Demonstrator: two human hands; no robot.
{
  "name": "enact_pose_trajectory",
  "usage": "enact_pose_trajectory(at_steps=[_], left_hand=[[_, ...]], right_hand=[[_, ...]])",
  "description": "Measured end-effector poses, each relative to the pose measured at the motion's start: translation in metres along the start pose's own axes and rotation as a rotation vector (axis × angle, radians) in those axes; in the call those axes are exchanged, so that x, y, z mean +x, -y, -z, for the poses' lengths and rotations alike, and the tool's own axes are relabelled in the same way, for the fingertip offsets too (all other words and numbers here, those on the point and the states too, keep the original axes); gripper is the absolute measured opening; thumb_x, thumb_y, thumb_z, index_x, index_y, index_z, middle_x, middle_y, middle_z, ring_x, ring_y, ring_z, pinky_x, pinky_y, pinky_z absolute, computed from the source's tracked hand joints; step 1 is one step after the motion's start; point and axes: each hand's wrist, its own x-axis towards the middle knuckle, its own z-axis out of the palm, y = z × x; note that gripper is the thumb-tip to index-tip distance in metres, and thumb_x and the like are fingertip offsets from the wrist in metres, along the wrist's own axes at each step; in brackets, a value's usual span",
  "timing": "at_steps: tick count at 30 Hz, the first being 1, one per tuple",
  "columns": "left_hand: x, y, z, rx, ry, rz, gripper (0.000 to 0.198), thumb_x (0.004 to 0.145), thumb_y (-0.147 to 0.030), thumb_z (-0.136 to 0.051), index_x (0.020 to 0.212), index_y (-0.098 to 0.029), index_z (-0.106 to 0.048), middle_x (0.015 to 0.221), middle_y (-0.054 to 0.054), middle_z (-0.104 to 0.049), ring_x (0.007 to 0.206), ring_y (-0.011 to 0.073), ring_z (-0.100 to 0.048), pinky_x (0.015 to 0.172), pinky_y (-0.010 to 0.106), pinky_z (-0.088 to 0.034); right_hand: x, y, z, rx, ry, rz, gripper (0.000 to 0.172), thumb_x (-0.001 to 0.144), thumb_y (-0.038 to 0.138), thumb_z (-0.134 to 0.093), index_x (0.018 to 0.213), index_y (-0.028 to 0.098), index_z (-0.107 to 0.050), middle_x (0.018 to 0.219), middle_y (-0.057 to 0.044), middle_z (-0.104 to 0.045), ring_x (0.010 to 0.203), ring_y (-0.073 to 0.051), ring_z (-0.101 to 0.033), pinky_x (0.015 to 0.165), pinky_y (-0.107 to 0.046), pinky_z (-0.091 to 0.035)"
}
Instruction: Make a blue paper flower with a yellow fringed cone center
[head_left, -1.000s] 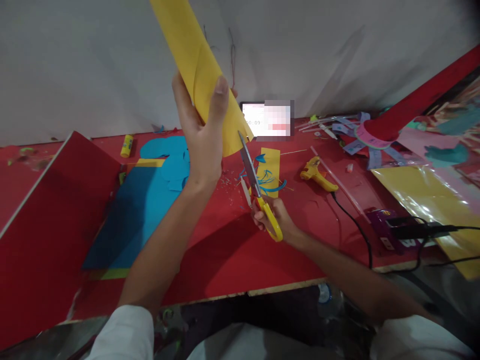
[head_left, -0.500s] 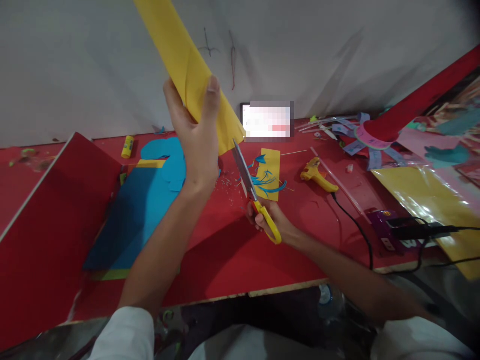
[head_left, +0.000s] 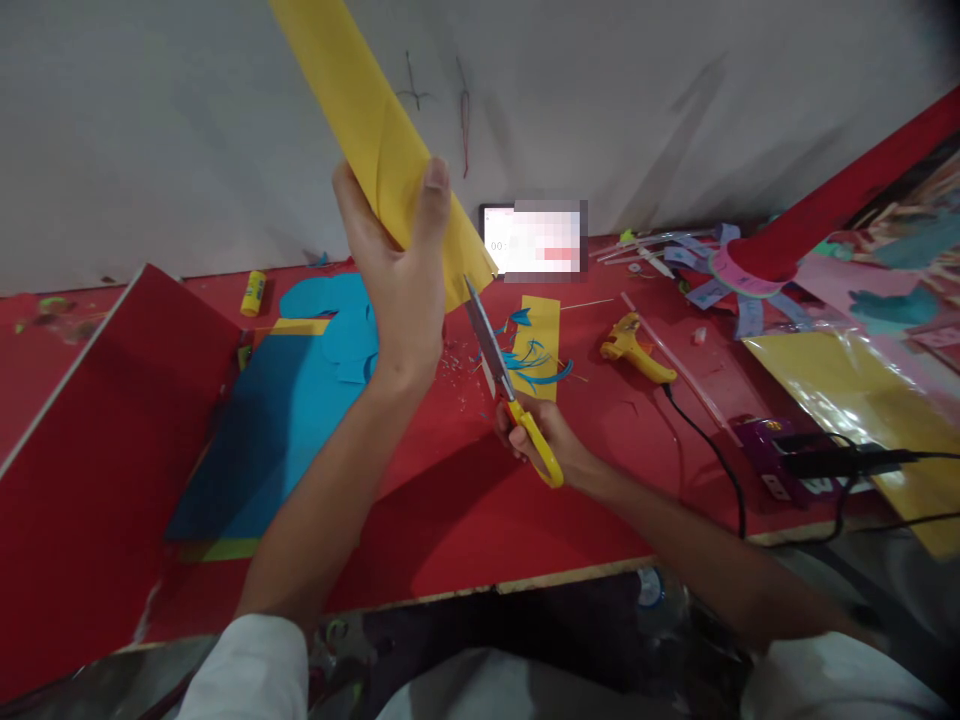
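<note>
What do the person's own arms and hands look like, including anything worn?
Pale, whitish sleeves end above bare forearms. The left hand and right hand are ungloved, and neither wrist shows a watch or bracelet.

Corded yellow glue gun (head_left: 637, 352) on red table (head_left: 465, 530). Lit screen (head_left: 517, 240) by grey wall (head_left: 187, 130). Yellow tube (head_left: 253, 293) back left, blue sheet (head_left: 277, 440) nearby. Purple item (head_left: 765, 437) right, maybe a box, partly hidden.

The red table (head_left: 457, 530) carries a glue gun (head_left: 636, 350), yellow paper strip (head_left: 550, 318) and clear rod (head_left: 681, 370)
</note>
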Motion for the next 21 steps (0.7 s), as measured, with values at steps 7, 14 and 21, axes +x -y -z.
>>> enact_pose_trajectory(at_steps=[7, 14, 21], left_hand=[[0.0, 0.002, 0.002, -0.053, 0.009, -0.035, 0.026, 0.095, -0.035, -0.081, 0.109, -0.025, -0.061, 0.106, 0.001, -0.063, 0.102, 0.0155, -0.064, 0.1, 0.032, -0.055], [0.0, 0.0, 0.001, -0.067, 0.009, -0.01, 0.022, 0.099, -0.033, -0.077, 0.11, -0.025, -0.06, 0.107, 0.002, -0.062, 0.103, 0.0153, -0.063, 0.101, 0.032, -0.054], [-0.001, 0.005, 0.003, -0.032, 0.05, -0.025, 0.033, 0.095, -0.047, -0.082, 0.111, -0.028, -0.06, 0.108, 0.001, -0.065, 0.105, 0.0178, -0.066, 0.101, 0.035, -0.056]], right_hand=[[-0.001, 0.004, 0.0, -0.021, -0.005, -0.014, 0.075, 0.078, 0.1, -0.06, 0.084, 0.026, -0.047, 0.071, 0.005, -0.045, 0.059, -0.012, -0.038, 0.051, -0.028, -0.031], [0.003, 0.012, -0.007, 0.015, -0.008, -0.048, 0.074, 0.073, 0.095, -0.07, 0.087, 0.026, -0.05, 0.078, 0.001, -0.058, 0.064, -0.014, -0.048, 0.056, -0.029, -0.04], [0.004, 0.012, -0.008, 0.045, -0.049, -0.011, 0.074, 0.074, 0.096, -0.069, 0.086, 0.025, -0.051, 0.077, 0.002, -0.053, 0.061, -0.012, -0.041, 0.055, -0.029, -0.036]])
